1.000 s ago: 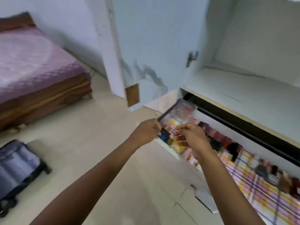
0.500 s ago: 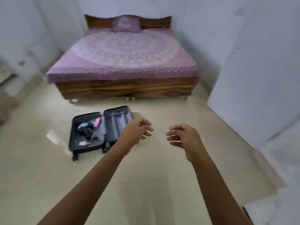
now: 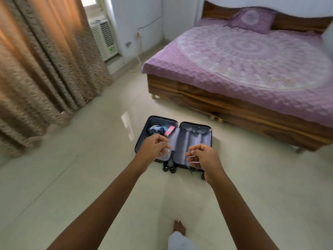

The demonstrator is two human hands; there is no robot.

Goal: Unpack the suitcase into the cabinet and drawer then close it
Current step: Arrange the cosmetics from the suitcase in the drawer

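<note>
A dark suitcase (image 3: 193, 139) lies open flat on the pale floor, its grey lining showing. Its left half holds a dark blue bundle (image 3: 156, 129) and a pink item (image 3: 170, 131); the right half looks bare. My left hand (image 3: 153, 147) hovers in front of the left half, fingers loosely curled and holding nothing. My right hand (image 3: 204, 159) hovers in front of the right half's near edge, also loosely curled and holding nothing. Neither hand touches the suitcase. The cabinet and drawer are out of view.
A wooden bed (image 3: 234, 109) with a purple cover stands to the right, behind the suitcase. Brown curtains (image 3: 45, 65) hang at left, with a white air-conditioning unit (image 3: 104, 38) beside them. My bare foot (image 3: 179, 229) is on the floor at the bottom.
My view has swung from the open drawer to the room. Both hands have let go of the items at the drawer and now hold nothing. The suitcase is nearer and centred under my hands.
</note>
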